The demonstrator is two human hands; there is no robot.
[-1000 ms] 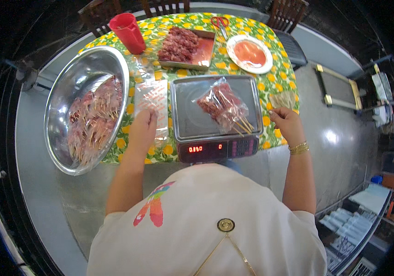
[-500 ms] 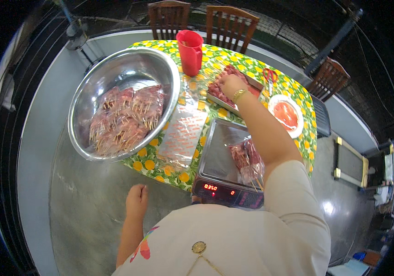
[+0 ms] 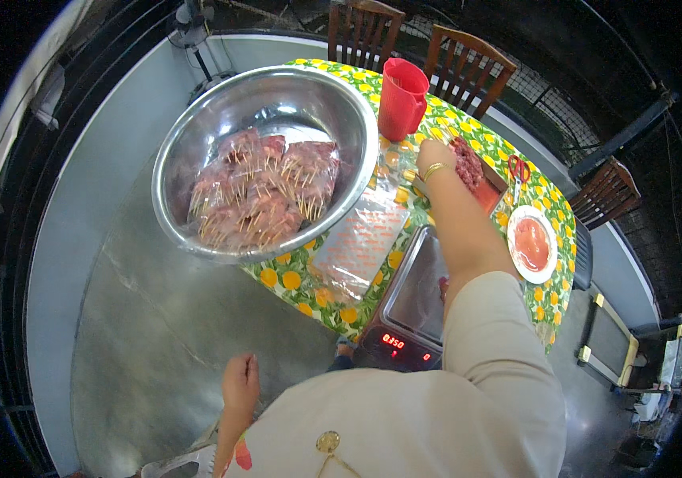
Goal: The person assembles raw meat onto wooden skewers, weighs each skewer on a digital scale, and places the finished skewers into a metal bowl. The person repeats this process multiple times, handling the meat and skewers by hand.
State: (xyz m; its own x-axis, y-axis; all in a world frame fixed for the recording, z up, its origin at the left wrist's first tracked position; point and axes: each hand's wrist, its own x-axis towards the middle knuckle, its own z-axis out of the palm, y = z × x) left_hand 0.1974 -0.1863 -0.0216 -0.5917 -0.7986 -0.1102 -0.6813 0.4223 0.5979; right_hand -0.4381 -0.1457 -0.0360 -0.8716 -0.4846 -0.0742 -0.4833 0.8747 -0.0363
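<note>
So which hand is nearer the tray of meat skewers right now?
Right. The right hand reaches across the table to the tray of meat skewers, at its near edge. The left hand hangs low beside the body, off the table and far from it.

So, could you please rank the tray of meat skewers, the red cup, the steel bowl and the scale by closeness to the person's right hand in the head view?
From the right hand:
1. Tray of meat skewers, touching, just right.
2. Red cup, up-left.
3. Steel bowl, left.
4. Scale, below, at the near table edge.

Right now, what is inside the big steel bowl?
The steel bowl holds clear bags of raw meat skewers, sticks pointing outward. Whatever lies beneath the bags is hidden.
</note>
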